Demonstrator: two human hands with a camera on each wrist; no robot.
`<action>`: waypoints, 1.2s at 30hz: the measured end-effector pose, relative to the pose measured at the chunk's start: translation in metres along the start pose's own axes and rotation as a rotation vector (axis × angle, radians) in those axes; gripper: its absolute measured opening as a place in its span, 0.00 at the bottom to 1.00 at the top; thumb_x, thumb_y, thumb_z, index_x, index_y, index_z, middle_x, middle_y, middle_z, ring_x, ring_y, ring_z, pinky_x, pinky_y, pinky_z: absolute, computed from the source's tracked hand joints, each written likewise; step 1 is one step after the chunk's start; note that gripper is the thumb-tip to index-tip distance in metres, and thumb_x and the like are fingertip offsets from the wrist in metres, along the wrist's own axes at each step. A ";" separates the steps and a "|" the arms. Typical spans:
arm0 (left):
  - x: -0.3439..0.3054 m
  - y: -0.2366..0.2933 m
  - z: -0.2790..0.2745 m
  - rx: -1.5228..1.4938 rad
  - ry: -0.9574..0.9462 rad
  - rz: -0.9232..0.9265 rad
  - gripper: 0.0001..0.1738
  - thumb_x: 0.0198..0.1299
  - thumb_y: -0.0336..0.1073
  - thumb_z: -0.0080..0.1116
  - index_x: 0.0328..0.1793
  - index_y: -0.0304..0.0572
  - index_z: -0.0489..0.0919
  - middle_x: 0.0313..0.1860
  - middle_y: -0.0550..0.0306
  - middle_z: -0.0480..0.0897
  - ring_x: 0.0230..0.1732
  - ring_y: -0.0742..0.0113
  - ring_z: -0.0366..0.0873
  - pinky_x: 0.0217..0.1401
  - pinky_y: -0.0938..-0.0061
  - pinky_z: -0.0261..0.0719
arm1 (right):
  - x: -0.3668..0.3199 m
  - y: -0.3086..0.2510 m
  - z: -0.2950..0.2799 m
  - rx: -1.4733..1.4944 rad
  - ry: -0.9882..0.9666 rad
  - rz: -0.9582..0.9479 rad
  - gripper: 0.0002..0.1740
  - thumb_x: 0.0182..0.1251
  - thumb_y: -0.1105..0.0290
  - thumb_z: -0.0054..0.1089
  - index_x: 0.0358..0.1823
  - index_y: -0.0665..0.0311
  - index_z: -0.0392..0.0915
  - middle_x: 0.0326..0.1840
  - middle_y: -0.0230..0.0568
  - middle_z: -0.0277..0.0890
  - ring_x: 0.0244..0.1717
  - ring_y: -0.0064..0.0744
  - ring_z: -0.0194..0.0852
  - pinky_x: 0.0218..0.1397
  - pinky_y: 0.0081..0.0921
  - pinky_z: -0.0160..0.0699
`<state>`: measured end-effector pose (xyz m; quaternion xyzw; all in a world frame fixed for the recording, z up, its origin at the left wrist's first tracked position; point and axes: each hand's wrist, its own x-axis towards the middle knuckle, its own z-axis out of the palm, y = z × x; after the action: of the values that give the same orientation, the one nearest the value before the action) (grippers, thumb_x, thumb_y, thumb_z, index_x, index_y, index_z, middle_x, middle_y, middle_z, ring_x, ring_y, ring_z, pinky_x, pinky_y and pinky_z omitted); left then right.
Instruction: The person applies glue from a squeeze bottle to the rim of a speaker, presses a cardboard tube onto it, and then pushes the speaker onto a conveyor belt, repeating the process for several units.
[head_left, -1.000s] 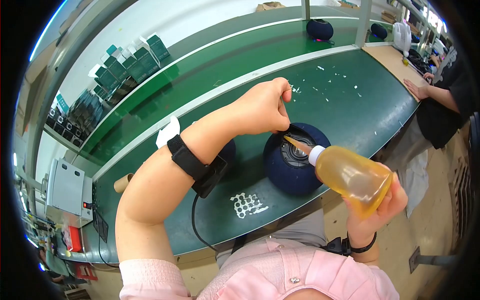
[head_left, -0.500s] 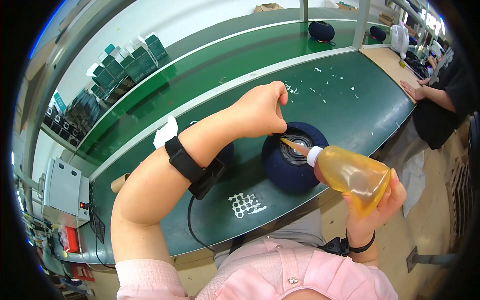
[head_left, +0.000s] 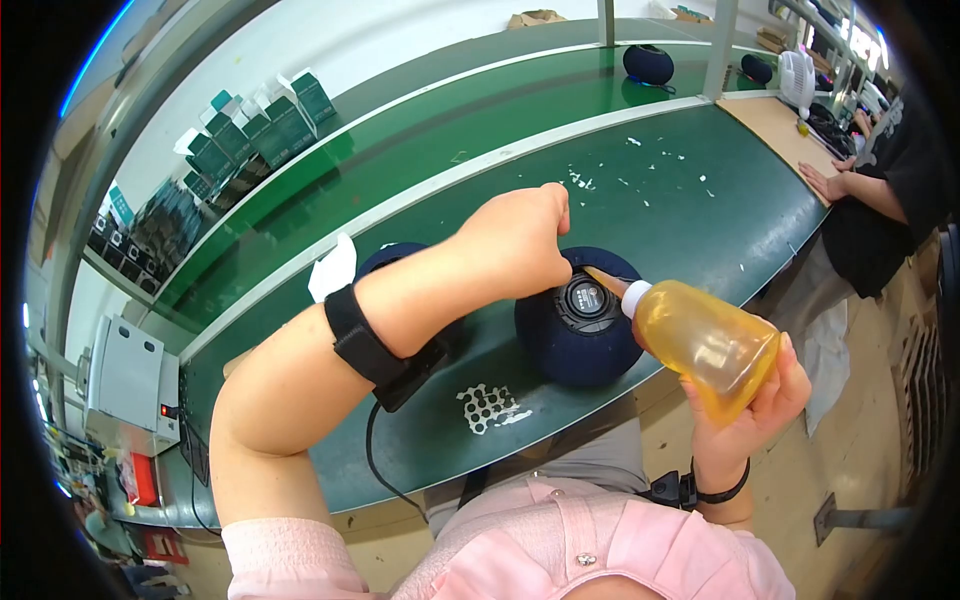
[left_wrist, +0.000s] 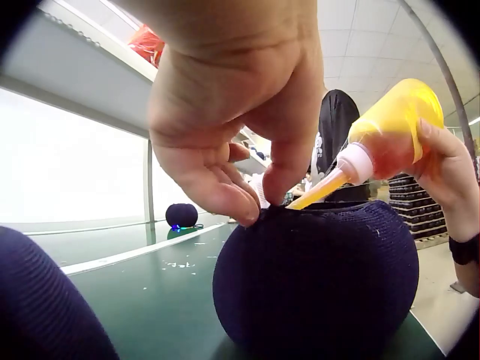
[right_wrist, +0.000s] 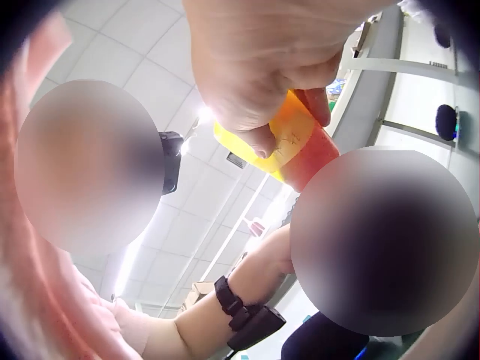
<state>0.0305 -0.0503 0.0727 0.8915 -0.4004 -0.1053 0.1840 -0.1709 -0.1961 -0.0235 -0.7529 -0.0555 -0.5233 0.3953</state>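
Observation:
A round speaker (head_left: 580, 350) in a dark blue knit fabric cover stands on the green bench, its black ringed end with a small label facing up. My left hand (head_left: 518, 240) pinches the edge of the fabric cover (left_wrist: 262, 225) at the opening, thumb against fingertips. In my right hand (head_left: 752, 405) is a squeeze bottle (head_left: 705, 340) of amber liquid, gripped round its base and tipped over. Its tapered nozzle (left_wrist: 319, 191) points down to the rim beside my left fingertips. A second dark blue round speaker (head_left: 395, 255) stands partly hidden behind my left forearm.
A white punched sheet (head_left: 490, 408) lies near the bench's front edge. White scraps (head_left: 580, 181) dot the bench farther back. Green boxes (head_left: 265, 130) stand at the back left, with a grey machine (head_left: 130, 385) at the left end. Another person (head_left: 880, 200) works at the right.
The speaker has turned and tilted, so its labelled end shows more. My left hand has come slightly nearer, and the nozzle tip has shifted right along the rim.

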 end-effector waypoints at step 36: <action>0.042 -0.003 -0.008 -0.344 -0.341 0.052 0.19 0.43 0.24 0.58 0.37 0.40 0.59 0.28 0.52 0.80 0.27 0.70 0.77 0.31 0.74 0.76 | 0.001 -0.014 0.004 0.086 -0.136 -0.122 0.40 0.58 0.81 0.61 0.67 0.57 0.46 0.59 0.60 0.58 0.51 0.57 0.75 0.49 0.44 0.84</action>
<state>0.0632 -0.0783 0.0768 0.8058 -0.4246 -0.3162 0.2653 -0.1750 -0.1841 -0.0157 -0.7641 -0.1504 -0.4915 0.3898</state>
